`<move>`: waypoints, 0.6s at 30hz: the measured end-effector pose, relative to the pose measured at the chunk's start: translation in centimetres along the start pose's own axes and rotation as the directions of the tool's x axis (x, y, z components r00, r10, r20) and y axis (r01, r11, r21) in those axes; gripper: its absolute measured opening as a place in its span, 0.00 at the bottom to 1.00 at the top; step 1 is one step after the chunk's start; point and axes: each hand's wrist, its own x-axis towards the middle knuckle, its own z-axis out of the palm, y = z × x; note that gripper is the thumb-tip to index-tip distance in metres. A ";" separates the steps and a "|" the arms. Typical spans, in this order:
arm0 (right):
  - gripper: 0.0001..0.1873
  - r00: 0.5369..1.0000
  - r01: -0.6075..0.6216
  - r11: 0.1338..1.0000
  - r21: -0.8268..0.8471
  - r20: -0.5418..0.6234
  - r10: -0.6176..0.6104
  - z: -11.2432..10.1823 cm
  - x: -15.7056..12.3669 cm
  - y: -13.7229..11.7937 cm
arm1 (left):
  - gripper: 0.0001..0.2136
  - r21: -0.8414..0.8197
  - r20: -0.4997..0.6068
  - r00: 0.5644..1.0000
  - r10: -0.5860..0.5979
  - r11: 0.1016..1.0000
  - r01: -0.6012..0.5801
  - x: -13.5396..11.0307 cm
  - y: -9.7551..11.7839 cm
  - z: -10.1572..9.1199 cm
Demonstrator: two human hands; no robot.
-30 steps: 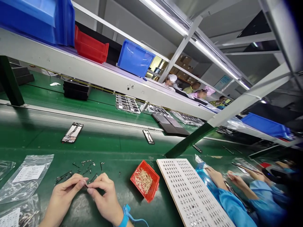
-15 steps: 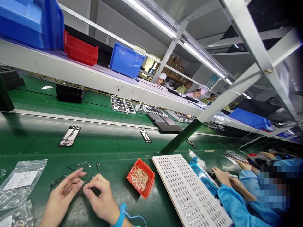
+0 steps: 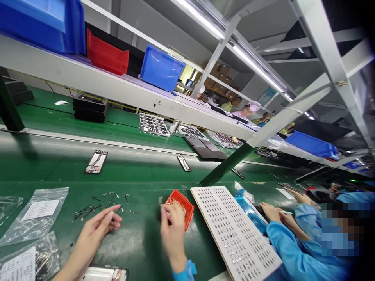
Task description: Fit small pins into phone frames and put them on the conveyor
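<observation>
My right hand [image 3: 173,230], wearing a blue wrist strap [image 3: 187,269], is over the near left side of a red bin [image 3: 189,218] holding thin pale pieces. Its fingers are drawn together, and a small translucent scrap [image 3: 161,200] shows at the fingertips; I cannot tell whether they grip it. My left hand [image 3: 98,230] is open above the green bench, fingers loosely stretched and nothing visible in them. Small black strip-like parts [image 3: 88,210] lie scattered just beyond it. Under my left wrist, a phone frame [image 3: 101,274] is partly cut off at the bottom edge.
Labelled plastic bags [image 3: 41,210] lie at left. A white board [image 3: 231,230] with rows of small dark parts stands right of the bin, beside a co-worker's hands [image 3: 272,214]. Phone frames [image 3: 96,162] lie farther back. A slanted green-and-white post [image 3: 228,164] rises beyond the board.
My hands have parted: the right moved from beside the left across to the red bin. My left hand's fingers have straightened. The phone frame at the bottom edge now shows.
</observation>
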 end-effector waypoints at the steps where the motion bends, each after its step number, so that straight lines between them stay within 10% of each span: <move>1: 0.11 0.999 -0.013 0.999 -0.050 -0.043 0.011 -1.0 0.6 1.5 | 0.37 0.046 0.017 1.000 -0.006 0.999 0.006 0.0 0.3 0.0; 4: 0.14 0.995 -0.020 0.987 -0.158 -0.097 0.005 -2.7 1.4 3.2 | 0.37 0.194 0.150 0.983 -0.102 0.978 0.072 0.0 0.3 0.1; 7: 0.16 0.985 0.154 0.985 -0.072 0.095 -0.147 -2.4 0.3 -0.1 | 0.38 0.309 0.305 0.916 -0.261 0.937 0.164 -0.3 -0.6 0.6; 11: 0.12 0.816 0.339 0.929 0.148 0.444 -0.369 -0.2 -1.8 -6.0 | 0.34 0.406 0.387 0.864 -0.321 0.901 0.153 -0.7 -1.2 1.2; 18: 0.06 0.757 0.343 0.928 0.145 0.543 -0.364 1.5 -2.4 -6.2 | 0.26 0.488 0.381 0.877 -0.292 0.869 0.077 -0.9 -0.8 1.2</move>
